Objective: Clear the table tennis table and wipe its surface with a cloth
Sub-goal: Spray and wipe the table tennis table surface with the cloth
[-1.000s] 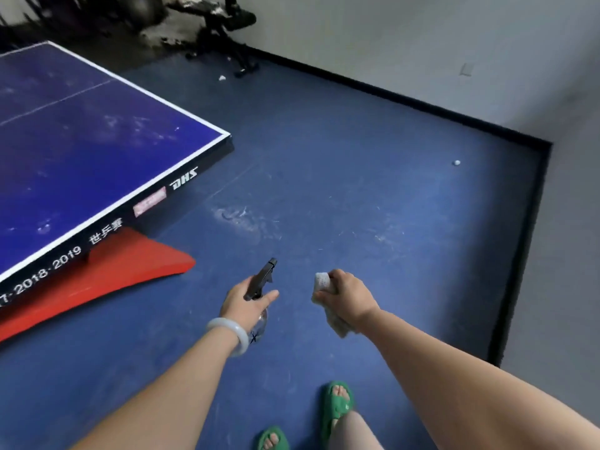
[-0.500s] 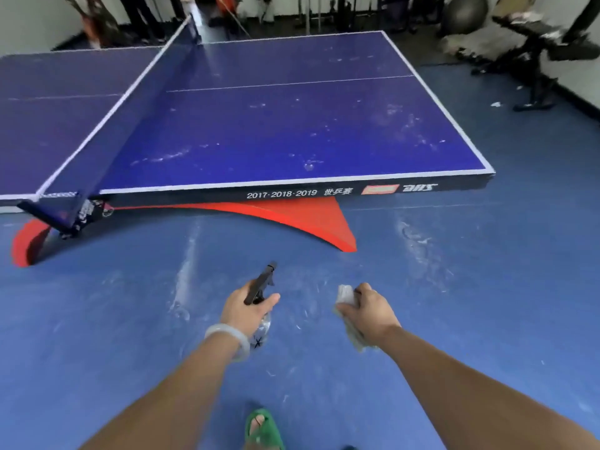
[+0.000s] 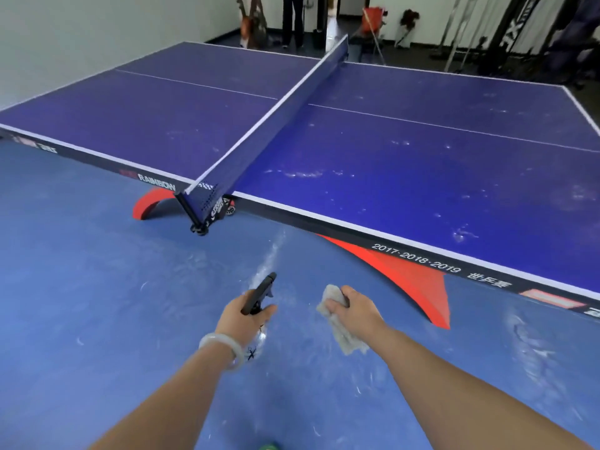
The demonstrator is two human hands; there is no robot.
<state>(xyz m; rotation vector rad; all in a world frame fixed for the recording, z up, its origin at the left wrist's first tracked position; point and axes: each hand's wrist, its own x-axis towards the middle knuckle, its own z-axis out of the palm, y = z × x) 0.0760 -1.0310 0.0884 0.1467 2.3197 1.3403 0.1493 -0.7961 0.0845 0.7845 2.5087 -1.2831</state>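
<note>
Both hands are occupied short of the table tennis table point(image 3: 389, 164): the left hand point(image 3: 246, 319) grips a spray bottle point(image 3: 259, 292) by its black trigger head, nozzle aimed forward, and the right hand point(image 3: 354, 311) clutches a crumpled pale cloth point(image 3: 341, 332) with its tail hanging below the fist.

Likeliest trouble starts with the table itself. Its right half carries scattered pale smears point(image 3: 295, 173), and the far ones lie a long reach from this side, so patches could be missed. Fired from this far back, the spray would probably fall on the blue floor point(image 3: 97, 287), which is already scuffed, and leave it slick underfoot. The net point(image 3: 269, 128) splits the top in two, and a sweeping cloth could snag on it or on its clamp point(image 3: 207, 206) at the near edge. The red base point(image 3: 399, 280) juts out under the rim, a possible trip for feet closing in. The loose cloth tail may drag or slip from the grip. A pale bracelet point(image 3: 224, 345) on the left wrist could knock the rim.

The table stands ahead of both hands and well apart from them; neither touches it. Its near edge runs across the view beyond the bottle's nozzle. The smeared half lies ahead and to the right, nearer the cloth hand, and the net post is ahead and left of the bottle hand.
</note>
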